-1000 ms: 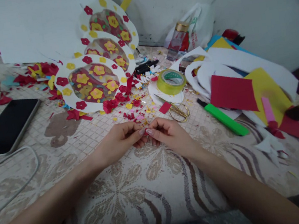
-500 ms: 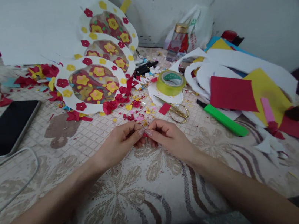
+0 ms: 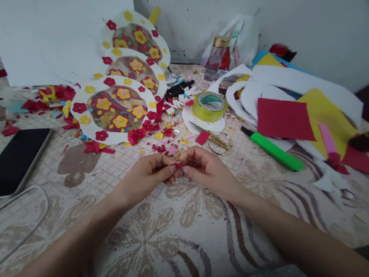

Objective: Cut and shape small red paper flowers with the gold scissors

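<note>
My left hand (image 3: 151,173) and my right hand (image 3: 204,165) meet over the patterned tablecloth, both pinching one small red paper piece (image 3: 177,165) between thumbs and fingertips. Just beyond them lie red and yellow paper scraps (image 3: 161,148). Gold-handled scissors (image 3: 220,143) rest past my right hand, beside a small red paper square (image 3: 202,137). Behind the scissors a roll of yellow tape (image 3: 209,107) sits on a white paper disc (image 3: 190,121). Three white oval frames with red and yellow paper flowers, the nearest one (image 3: 83,133) largest, lean at the back.
A black phone (image 3: 11,162) and a cable (image 3: 45,201) lie at left. To the right are a green marker (image 3: 276,151), a red sheet (image 3: 284,119), a yellow sheet (image 3: 332,118) and white cutouts. A bottle (image 3: 217,57) stands near the wall.
The red piece shows more between my fingertips, and my thumbs have moved slightly apart. The camera view has shifted a little.
</note>
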Motion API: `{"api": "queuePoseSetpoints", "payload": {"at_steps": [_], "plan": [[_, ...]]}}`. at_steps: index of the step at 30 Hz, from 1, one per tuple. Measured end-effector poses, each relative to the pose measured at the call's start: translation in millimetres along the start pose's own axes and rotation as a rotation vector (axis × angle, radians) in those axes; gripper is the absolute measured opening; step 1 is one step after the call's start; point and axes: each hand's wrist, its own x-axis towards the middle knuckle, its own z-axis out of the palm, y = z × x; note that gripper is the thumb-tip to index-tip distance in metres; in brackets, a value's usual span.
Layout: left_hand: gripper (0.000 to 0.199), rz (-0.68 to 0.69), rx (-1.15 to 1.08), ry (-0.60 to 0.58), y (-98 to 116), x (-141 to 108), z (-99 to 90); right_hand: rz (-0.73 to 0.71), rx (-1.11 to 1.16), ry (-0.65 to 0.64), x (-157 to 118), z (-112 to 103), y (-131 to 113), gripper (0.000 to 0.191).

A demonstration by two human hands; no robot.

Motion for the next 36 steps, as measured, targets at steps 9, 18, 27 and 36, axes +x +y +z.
{"api": "queuePoseSetpoints", "payload": {"at_steps": [9,18,27,36], "plan": [[0.015,-0.127,-0.103,-0.009,2.0,-1.6,0.5,-0.218,-0.28,-0.01,-2.3,-3.9,-3.4,0.016],[0.015,-0.192,-0.21,-0.002,5.1,-4.0,-2.2,-0.282,-0.393,-0.038,0.7,-10.4,-8.5,0.016],[0.017,-0.007,0.053,-0.002,1.8,-3.4,1.2,-0.139,-0.256,-0.018,1.7,-5.6,-2.7,0.006],[0.015,0.018,0.121,0.026,2.6,-4.7,4.0,-0.035,-0.104,-0.018,2.6,-2.3,-0.1,0.001]]}}
